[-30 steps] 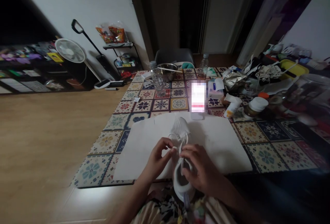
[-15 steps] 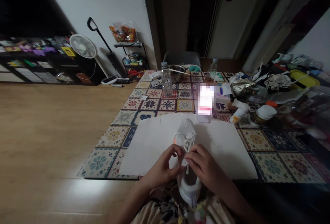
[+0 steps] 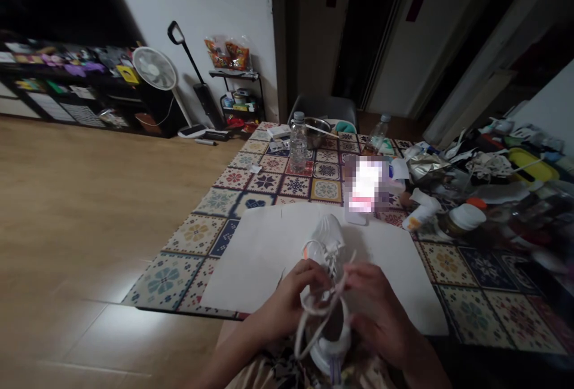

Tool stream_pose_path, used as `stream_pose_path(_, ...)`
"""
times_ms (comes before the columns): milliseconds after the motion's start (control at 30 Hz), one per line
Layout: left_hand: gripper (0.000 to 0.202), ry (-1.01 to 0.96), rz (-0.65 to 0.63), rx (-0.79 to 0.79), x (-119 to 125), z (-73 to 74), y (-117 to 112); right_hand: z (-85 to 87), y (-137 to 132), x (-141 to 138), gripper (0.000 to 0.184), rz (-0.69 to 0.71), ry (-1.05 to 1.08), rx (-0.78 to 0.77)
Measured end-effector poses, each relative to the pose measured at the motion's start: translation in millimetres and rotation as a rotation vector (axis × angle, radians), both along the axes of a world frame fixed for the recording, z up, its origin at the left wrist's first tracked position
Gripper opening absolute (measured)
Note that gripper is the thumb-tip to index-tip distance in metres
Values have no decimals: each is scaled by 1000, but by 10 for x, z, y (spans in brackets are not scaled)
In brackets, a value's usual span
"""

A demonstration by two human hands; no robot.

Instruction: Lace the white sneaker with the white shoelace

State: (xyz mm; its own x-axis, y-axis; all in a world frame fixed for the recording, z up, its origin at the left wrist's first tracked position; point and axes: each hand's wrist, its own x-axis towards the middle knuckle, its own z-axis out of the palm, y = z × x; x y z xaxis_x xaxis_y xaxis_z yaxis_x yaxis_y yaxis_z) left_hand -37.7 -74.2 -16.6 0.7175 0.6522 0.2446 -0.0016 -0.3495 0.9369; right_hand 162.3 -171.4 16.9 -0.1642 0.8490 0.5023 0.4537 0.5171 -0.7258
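"So, what does the shoe (image 3: 327, 236) look like?"

"White and low-cut, with a small orange mark (image 3: 305, 253) on its left flank, pale purplish stripes (image 3: 335, 370) down the heel and a dark, shadowed opening facing up. White lacing criss-crosses the front, and one long lace (image 3: 298, 341) hangs in a loose loop over the left side of the opening."

"Which way does it point?"

"Toe away from the person, heel towards the lap. Its long axis runs nearly straight out from the body, toe leaning slightly left."

"And where is it?"

"Front part over the white sheet (image 3: 251, 263) on the patterned tablecloth (image 3: 195, 230); the heel reaches past the near edge, above the lap. I can't tell whether it rests there."

"The hands?"

"The right hand (image 3: 379, 305) pinches the lace between thumb and fingers, a tip poking up above. The left hand (image 3: 293, 293) has its fingers curled beside the lace; blur hides whether it grips."
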Motion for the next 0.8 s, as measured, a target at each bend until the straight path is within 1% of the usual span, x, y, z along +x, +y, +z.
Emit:
stream_pose_path(33, 15, -4, 0, 11, 10, 4, -1, -70, 51, 5, 41, -96, -12, -29)
stream_pose_path(67, 15, -9, -8, 18, 19, 9, -1, -137, 100, 0, 43, -147, -22, -61)
stream_pose_path(100, 15, -13, -22, 22, 26, 16, 2, -197, 139, -11, 42, -157, -46, -92)
stream_pose_path(167, 13, -12, -61, 13, 37, 33, 10, -280, 179, -42, 41, -122, -118, -129)
stream_pose_path(267, 2, -17, -97, -25, 41, 48, 27, -330, 175, -83, 40, -92, -188, -92)
stream_pose_path(333, 13, -55, -128, -86, 36, 47, 33, -349, 173, -101, 35, -128, -159, -47)
stream_pose_path(400, 23, -110, -155, -158, 23, 52, 35, -374, 185, -116, 26, -171, -98, -10)
stream_pose_path(500, 30, -193, -141, -193, -27, 91, 42, -411, 212, -137, 16, -193, 19, -7)
stream_pose_path(600, 30, -265, -99, -148, -121, 150, 72, -415, 210, -142, 12, -145, 209, -89)
stream_pose_path(667, 31, -328, -70, -130, -200, 173, 109, -388, 189, -119, 17, -99, 394, -170)
stream_pose_path(733, 33, -415, -12, -126, -275, 177, 154, -332, 165, -71, 23, -59, 605, -225)
stream_pose_path(800, 34, -536, 79, -135, -335, 175, 196, -249, 144, -1, 29, -41, 817, -206)
